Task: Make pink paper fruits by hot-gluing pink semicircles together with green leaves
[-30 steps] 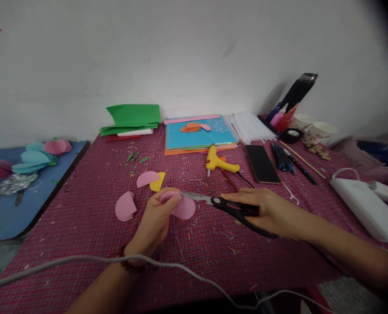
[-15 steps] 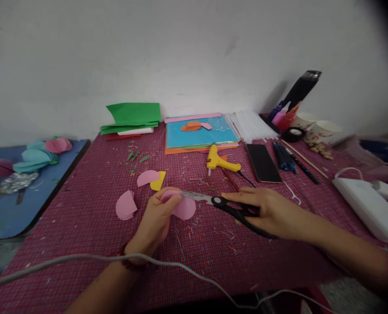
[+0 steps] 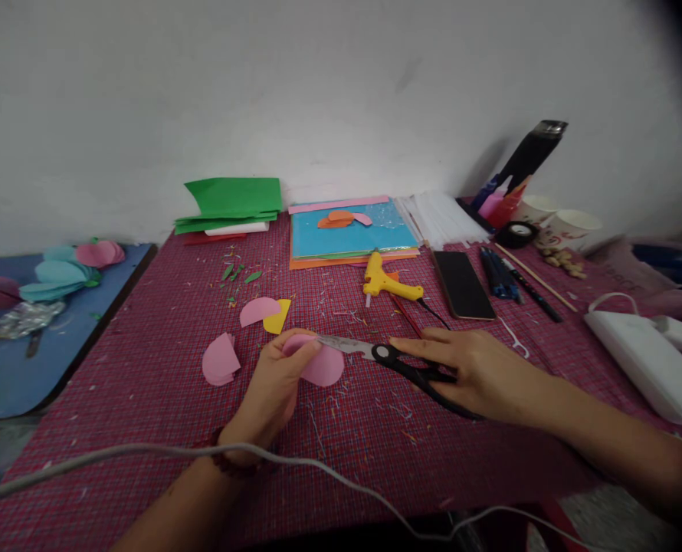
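My left hand point(image 3: 277, 381) pinches a rounded piece of pink paper point(image 3: 325, 366) between thumb and fingers, above the table's middle. My right hand point(image 3: 470, 373) is closed around the black handles of a pair of scissors point(image 3: 398, 360). Their blades point left and lie along the top edge of the pink paper, with the tip close to my left thumb. Left of my left hand rests a small stack of pink half-round paper pieces point(image 3: 219, 360). Another pink half-round point(image 3: 259, 310) partly overlaps a yellow paper piece point(image 3: 277, 317) just beyond it.
A yellow glue gun point(image 3: 391, 287) lies beyond the scissors, beside a dark phone point(image 3: 463, 285). Coloured sheets point(image 3: 346, 239) and green paper point(image 3: 234, 201) lie along the wall. A white cable point(image 3: 295, 463) crosses in front of my left wrist. Paper scraps dot the checked cloth.
Hands, paper and scissors hold nearly the same pose. The camera view has shifted very slightly.
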Tool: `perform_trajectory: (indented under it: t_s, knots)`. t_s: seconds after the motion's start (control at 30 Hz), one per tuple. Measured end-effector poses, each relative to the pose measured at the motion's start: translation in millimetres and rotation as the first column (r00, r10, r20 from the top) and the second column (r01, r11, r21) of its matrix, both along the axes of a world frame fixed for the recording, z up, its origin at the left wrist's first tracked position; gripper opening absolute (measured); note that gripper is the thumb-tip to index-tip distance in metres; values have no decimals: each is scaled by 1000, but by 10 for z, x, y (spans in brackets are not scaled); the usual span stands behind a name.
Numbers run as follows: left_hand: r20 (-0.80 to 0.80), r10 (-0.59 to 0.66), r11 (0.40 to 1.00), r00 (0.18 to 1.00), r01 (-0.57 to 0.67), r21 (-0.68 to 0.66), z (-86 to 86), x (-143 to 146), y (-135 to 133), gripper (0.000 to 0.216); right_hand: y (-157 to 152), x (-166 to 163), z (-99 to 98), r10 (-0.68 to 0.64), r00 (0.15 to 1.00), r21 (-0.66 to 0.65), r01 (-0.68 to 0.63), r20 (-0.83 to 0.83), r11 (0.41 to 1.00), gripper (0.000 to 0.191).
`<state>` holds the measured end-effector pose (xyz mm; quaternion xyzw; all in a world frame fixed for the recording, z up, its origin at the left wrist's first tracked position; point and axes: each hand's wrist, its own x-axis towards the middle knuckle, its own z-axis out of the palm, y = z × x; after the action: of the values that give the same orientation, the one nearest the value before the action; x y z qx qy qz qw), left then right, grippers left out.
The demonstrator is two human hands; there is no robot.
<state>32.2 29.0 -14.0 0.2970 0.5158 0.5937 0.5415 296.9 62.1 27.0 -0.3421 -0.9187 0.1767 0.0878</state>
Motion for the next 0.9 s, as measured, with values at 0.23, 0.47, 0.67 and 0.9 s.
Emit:
perform_trajectory:
  t_s: [0.23, 0.47, 0.67, 0.9]
  knots:
    - [28, -18, 1000, 999, 19, -12, 29, 3, -6, 17, 0, 1, -64, 3, 1000, 16, -3, -25, 1000, 55]
    - [85, -42, 999, 995, 43, -8, 13, -18, -12, 17, -45, -9, -86, -7, 998, -25, 6, -61, 1000, 55]
    - [206, -63, 997, 976, 68, -19, 73, -44, 6, 21, 492, 205, 36, -217, 963, 110, 236, -163, 966, 57]
    - [365, 16, 994, 931, 26, -107, 24, -74, 53, 15, 1455, 232, 181, -415, 883, 231, 461, -219, 857, 41]
